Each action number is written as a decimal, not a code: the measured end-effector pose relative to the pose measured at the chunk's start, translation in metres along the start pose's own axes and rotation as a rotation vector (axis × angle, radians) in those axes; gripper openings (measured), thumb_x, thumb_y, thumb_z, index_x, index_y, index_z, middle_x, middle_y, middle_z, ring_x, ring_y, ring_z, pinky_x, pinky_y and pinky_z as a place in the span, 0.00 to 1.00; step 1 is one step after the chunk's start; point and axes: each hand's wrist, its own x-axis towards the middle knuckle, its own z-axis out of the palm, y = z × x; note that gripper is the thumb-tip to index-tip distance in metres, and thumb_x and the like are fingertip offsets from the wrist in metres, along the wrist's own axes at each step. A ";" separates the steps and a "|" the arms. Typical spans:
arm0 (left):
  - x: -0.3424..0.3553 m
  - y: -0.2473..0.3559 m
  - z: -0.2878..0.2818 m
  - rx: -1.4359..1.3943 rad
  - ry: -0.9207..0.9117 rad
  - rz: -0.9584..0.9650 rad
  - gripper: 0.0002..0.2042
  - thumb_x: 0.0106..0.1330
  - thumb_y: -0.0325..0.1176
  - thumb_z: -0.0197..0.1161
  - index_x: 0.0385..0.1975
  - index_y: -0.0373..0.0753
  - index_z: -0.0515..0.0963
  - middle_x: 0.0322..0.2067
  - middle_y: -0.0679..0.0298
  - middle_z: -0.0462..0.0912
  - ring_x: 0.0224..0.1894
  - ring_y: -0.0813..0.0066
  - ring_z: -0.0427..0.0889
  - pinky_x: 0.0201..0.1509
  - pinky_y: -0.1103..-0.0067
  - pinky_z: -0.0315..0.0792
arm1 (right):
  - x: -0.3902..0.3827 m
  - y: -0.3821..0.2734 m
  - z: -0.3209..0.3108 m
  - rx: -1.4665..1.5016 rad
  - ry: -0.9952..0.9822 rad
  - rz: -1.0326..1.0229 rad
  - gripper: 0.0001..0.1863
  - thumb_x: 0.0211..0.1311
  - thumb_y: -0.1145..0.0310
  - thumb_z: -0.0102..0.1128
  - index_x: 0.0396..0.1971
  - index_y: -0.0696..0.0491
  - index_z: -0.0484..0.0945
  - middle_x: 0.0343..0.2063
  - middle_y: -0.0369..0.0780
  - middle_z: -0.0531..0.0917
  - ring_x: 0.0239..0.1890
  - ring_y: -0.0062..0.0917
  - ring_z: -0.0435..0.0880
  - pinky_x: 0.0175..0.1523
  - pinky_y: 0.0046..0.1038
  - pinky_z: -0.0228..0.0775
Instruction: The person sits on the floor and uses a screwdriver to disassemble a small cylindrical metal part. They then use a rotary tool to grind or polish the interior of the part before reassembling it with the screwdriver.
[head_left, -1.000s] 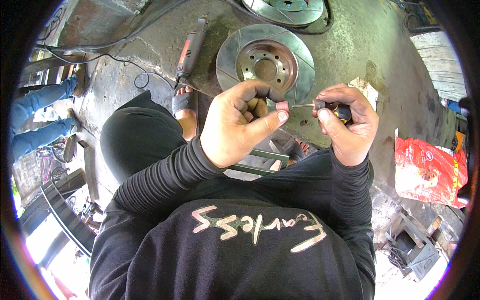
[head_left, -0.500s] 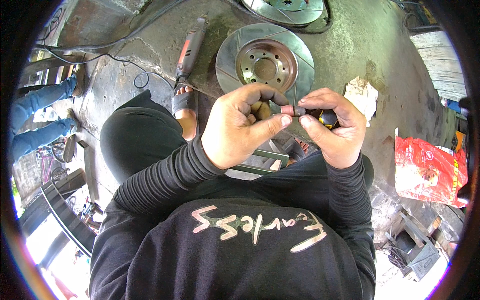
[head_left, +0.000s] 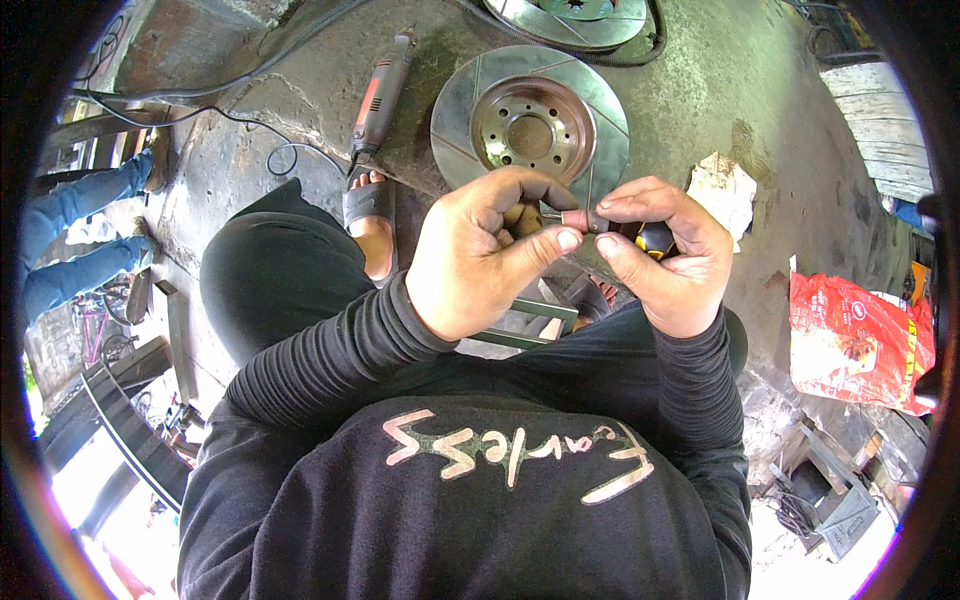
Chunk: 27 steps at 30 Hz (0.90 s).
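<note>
Both my hands meet in front of the brake disc [head_left: 450, 130], raised over my lap. Between the thumb and fingers of my left hand [head_left: 480, 250] is a small reddish cylinder [head_left: 573, 219], with a thin metal shank showing on its left side. My right hand [head_left: 675, 255] pinches a short dark piece [head_left: 598, 222] against the cylinder's right end. I cannot tell if the two are joined. A black and yellow object [head_left: 655, 240], partly hidden, shows inside my right fingers; its kind is unclear.
A corded grey and red power tool [head_left: 382, 100] lies by my sandalled foot [head_left: 372, 230]. Another disc [head_left: 570, 22] lies farther off. To the right are torn cardboard [head_left: 722, 195] and a red plastic bag [head_left: 855, 340]. Another person's jeans-clad legs [head_left: 85, 230] show at left.
The reddish cylinder and my left thumb have shifted very slightly, and more of the thin shank shows. Both hands keep nearly the same place and grip.
</note>
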 end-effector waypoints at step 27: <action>0.003 0.008 0.001 -0.286 -0.101 -0.269 0.11 0.58 0.29 0.63 0.36 0.31 0.72 0.26 0.67 0.76 0.22 0.87 0.69 0.23 0.90 0.63 | 0.003 -0.003 -0.006 -0.177 -0.060 -0.217 0.09 0.41 0.85 0.61 0.26 0.60 0.77 0.27 0.42 0.79 0.28 0.25 0.80 0.32 0.21 0.73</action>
